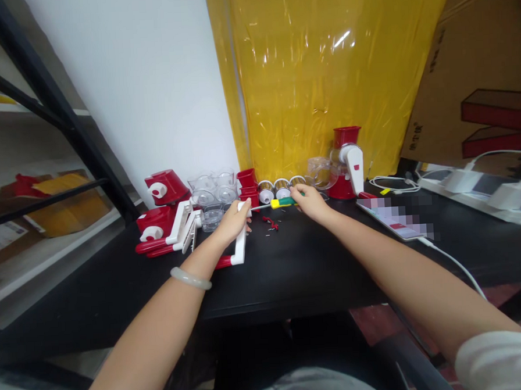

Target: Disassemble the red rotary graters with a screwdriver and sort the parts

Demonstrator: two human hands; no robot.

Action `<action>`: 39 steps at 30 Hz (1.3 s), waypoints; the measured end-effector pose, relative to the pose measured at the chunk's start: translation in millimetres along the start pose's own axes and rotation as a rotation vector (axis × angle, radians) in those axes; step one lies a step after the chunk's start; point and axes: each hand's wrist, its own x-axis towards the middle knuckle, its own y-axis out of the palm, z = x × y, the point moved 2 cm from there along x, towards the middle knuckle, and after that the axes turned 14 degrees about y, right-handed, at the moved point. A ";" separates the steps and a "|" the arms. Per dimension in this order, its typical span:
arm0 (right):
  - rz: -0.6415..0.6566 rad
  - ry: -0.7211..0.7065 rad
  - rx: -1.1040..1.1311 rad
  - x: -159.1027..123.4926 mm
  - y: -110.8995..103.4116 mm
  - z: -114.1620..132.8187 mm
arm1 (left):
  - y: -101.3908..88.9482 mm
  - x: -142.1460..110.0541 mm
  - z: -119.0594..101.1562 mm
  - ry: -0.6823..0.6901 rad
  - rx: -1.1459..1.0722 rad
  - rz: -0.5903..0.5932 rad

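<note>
My left hand [235,221] is closed around the upper end of a white crank handle [240,245], whose red grip points left near the table's front. In my right hand [308,201] is a screwdriver [282,202] with a green and yellow handle. Its shaft runs left to the top of the crank handle, by my left fingers; whether the tip sits in a screw is too small to tell. Small red parts [270,222] and a few tiny metal pieces lie on the black table [286,275] below the shaft.
More crank handles [181,228] and red grater bodies [166,186] are at left, beside clear plastic parts [212,189]. Metal drums [282,190] stand behind my hands. An assembled rotary grater [346,164], a tablet-like device [393,218] and a power strip [474,198] are at right.
</note>
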 end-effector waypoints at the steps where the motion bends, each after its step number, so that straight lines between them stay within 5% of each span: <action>1: -0.009 -0.020 -0.005 -1.2 -0.6 1.6 | 0.1 -0.9 -1.4 -0.013 -0.013 0.001; 9: -0.029 -0.110 0.049 -5.1 -3.6 7.0 | 2.1 -4.0 -5.0 -0.102 -0.087 0.036; 16: 0.277 0.392 0.484 -5.5 9.0 -1.0 | -3.3 -2.1 -3.1 0.239 0.239 -0.083; 21: 0.445 0.646 0.456 -10.0 9.7 -4.9 | -4.5 -6.6 -9.8 0.398 0.291 -0.105; 32: 0.149 0.321 0.211 0.1 9.9 -5.4 | -6.8 -1.1 -2.1 0.283 0.273 -0.059; 39: -0.120 -0.151 -0.002 -3.2 -1.9 8.6 | -6.7 1.7 -0.8 0.220 0.163 -0.040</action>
